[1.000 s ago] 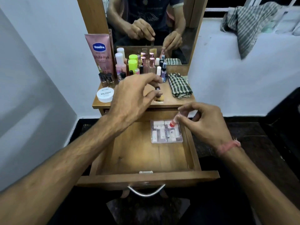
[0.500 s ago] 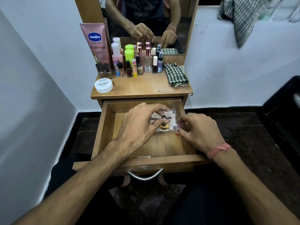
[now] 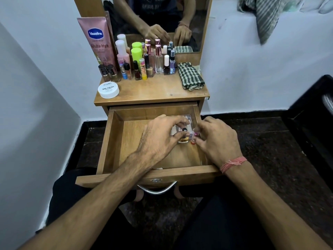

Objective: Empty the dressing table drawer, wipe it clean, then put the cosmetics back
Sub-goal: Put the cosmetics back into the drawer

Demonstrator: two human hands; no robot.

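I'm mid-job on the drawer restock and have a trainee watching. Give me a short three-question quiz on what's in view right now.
1. True or false: the checked green-and-white cloth lies inside the open wooden drawer.
2. What does the left hand grip? A) the round white nail polish jar B) a small black-capped bottle of yellow liquid C) the tall pink Vaseline tube
3. Fill in: the right hand pinches a small ___-capped vial.

Key: 1 false, it lies on the tabletop; 2 B; 3 pink.
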